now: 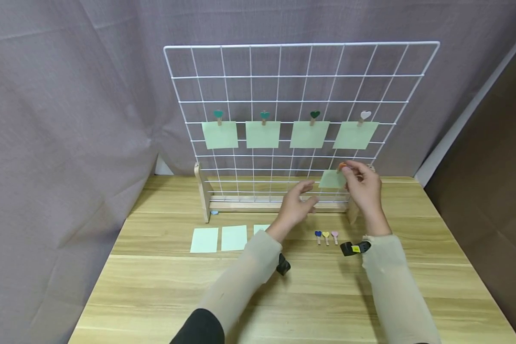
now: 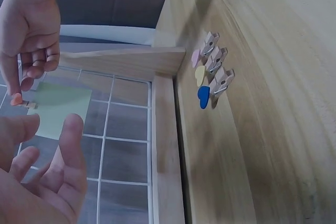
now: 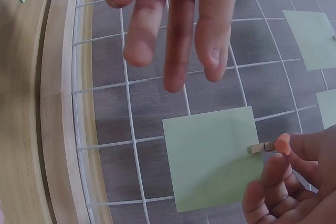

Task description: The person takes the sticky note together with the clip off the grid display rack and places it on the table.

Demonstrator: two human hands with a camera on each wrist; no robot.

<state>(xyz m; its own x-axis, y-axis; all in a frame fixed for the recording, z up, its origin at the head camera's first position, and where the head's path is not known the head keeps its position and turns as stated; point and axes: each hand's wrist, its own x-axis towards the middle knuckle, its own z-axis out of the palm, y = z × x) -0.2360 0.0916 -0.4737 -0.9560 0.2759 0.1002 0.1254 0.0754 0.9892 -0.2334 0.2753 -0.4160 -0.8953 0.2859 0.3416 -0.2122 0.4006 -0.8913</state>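
Observation:
My right hand (image 1: 363, 186) pinches a small wooden clothespin with an orange heart (image 3: 282, 144) between thumb and finger. The clothespin sits on the edge of a pale green paper square (image 3: 212, 156), which lies against the white wire grid (image 1: 279, 75) low on its right side. Beside that paper, my left hand (image 1: 295, 205) is held with its fingers spread and nothing in them. Higher on the grid, a row of several green squares (image 1: 220, 135) hangs from heart clothespins, two teal, one dark green and one white (image 1: 365, 115).
Blue, yellow and pink heart clothespins (image 2: 203, 98) lie on the wooden table (image 1: 309, 296) below the grid's right half. Three pale paper squares (image 1: 204, 240) lie in a row to the left, one partly behind the left arm. Wooden feet (image 1: 203, 193) hold the grid upright.

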